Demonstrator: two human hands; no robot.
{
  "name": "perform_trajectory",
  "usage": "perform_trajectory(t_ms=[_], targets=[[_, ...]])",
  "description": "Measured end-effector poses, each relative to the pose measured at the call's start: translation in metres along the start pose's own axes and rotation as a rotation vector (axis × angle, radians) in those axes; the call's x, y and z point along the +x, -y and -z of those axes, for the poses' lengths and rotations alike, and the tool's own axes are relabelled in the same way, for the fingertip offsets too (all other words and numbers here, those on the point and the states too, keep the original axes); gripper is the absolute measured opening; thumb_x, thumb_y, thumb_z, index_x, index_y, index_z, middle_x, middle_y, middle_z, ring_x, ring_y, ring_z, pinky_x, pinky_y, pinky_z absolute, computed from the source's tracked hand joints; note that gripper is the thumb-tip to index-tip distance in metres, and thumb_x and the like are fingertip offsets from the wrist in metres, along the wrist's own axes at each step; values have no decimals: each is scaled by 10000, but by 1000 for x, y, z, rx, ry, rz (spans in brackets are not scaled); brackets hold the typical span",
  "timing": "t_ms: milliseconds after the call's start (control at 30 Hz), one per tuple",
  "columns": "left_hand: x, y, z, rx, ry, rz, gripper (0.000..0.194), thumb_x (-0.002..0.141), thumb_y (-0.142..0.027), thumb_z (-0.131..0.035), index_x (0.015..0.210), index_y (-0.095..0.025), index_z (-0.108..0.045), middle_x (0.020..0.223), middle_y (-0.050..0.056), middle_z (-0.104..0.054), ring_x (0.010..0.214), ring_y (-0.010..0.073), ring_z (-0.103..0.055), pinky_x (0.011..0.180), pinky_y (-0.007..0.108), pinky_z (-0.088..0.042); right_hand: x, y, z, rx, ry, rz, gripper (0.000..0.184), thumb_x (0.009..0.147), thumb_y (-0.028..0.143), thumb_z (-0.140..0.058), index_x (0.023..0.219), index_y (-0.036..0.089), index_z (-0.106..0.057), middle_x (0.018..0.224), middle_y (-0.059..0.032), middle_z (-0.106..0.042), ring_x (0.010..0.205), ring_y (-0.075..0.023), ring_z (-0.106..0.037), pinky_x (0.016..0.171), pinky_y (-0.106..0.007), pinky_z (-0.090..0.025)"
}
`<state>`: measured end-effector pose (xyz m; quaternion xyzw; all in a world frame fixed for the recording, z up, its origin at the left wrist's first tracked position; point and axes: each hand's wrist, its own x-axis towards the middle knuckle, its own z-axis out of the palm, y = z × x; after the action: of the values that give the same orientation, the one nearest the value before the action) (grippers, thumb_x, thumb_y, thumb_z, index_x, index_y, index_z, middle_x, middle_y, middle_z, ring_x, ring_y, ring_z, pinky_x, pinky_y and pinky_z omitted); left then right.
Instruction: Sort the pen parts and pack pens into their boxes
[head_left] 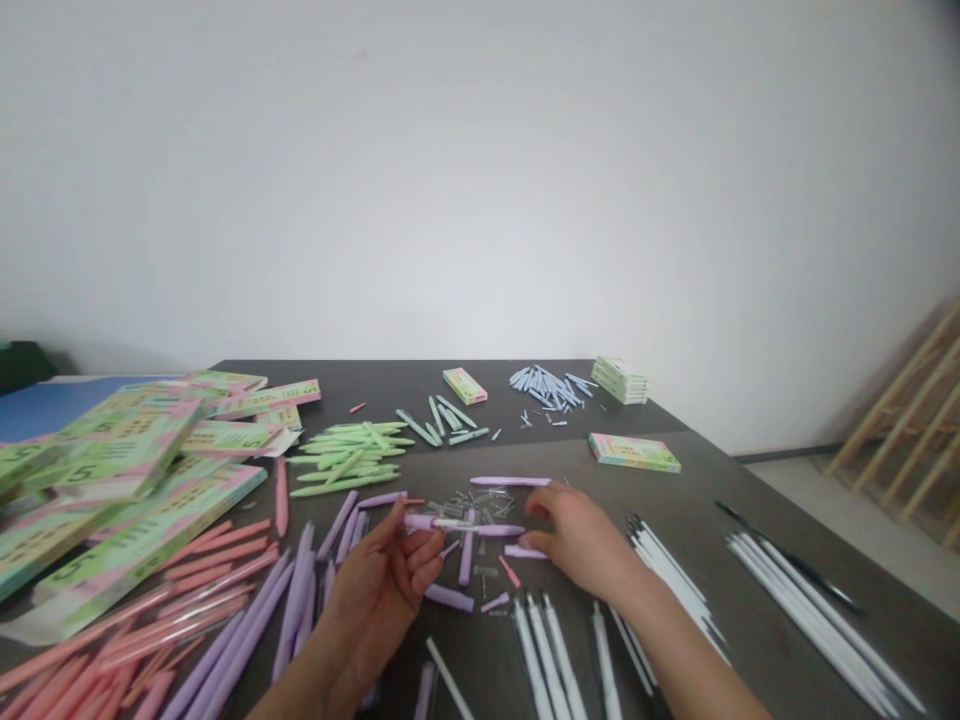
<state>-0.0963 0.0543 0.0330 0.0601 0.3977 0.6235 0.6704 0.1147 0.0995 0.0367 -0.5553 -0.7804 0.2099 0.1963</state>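
My left hand [390, 580] is curled, palm up, holding a partly assembled purple pen [435, 522] with a white tip pointing right. My right hand [577, 535] reaches over the dark table [705, 480], fingers bent down and pinching at a small purple pen piece [523, 551]. Between the hands lie tiny clear and metal parts [480, 505] and several loose purple barrels [465, 560].
Purple pens [247, 630] and pink pens [187, 600] pile at the lower left beside green-pink boxes [112, 470]. Green pens [349, 455] lie mid-table, blue parts [547, 385] at the back, white refills [810, 600] right, wooden racks [907, 420] far right.
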Motion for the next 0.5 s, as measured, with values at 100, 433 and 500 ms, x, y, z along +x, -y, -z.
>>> perform_trajectory(t_ms=[100,433,500], targets=[[-3,4,-2,0,7,23,210,864,-170,-443,680,-122,-534,482,68,-644,416,147,-627,365,211,-510,-14,27,2,320,-117,276,283,768,318,-613,1029,210,-629,729,-22,-610,660,-150,-559,640,-263,-434],[-13,17,-8,-22,115,148,289,896,-187,-369,685,-93,-543,503,83,-655,408,137,-624,397,208,-524,-38,53,-19,404,-353,634,269,825,143,-537,1062,239,-621,857,-55,-685,760,-162,-625,667,-269,-484],[-13,17,-8,-8,101,156,305,897,-196,-364,673,-92,-542,490,84,-650,417,150,-632,395,218,-528,-37,55,-18,432,-366,608,220,826,136,-533,992,224,-646,825,-50,-690,750,-157,-631,661,-261,-489]])
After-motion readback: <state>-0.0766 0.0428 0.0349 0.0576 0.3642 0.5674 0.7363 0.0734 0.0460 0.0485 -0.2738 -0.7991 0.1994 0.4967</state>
